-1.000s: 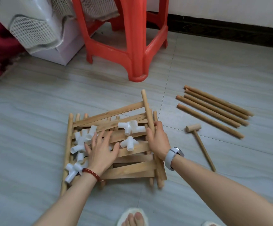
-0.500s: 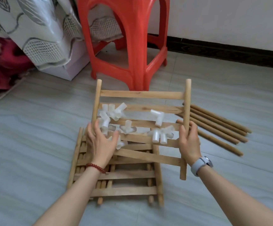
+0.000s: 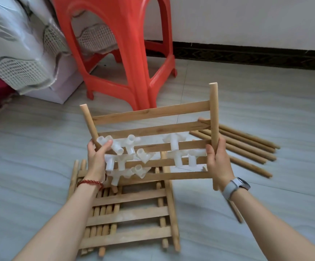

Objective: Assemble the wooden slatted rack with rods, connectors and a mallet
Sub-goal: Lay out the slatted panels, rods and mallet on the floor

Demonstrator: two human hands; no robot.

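Observation:
I hold a wooden slatted panel (image 3: 152, 112) in the air, tilted toward me. My left hand (image 3: 96, 157) grips its left side rod, and my right hand (image 3: 218, 162) grips its right side rod. Several white plastic connectors (image 3: 175, 145) lie loose on the panel's slats, bunched toward the left. Below it, a second slatted panel (image 3: 130, 211) lies flat on the floor over several short rods (image 3: 103, 210).
Several long wooden rods (image 3: 247, 146) lie on the tiled floor to the right. A mallet handle (image 3: 236, 213) shows under my right forearm. A red plastic stool (image 3: 126, 53) stands behind, and a draped white cloth (image 3: 17, 53) hangs at the left.
Both hands have lifted the top panel off the stack, with the connectors riding on it, and raised and tilted it further. The connectors have slid toward the left.

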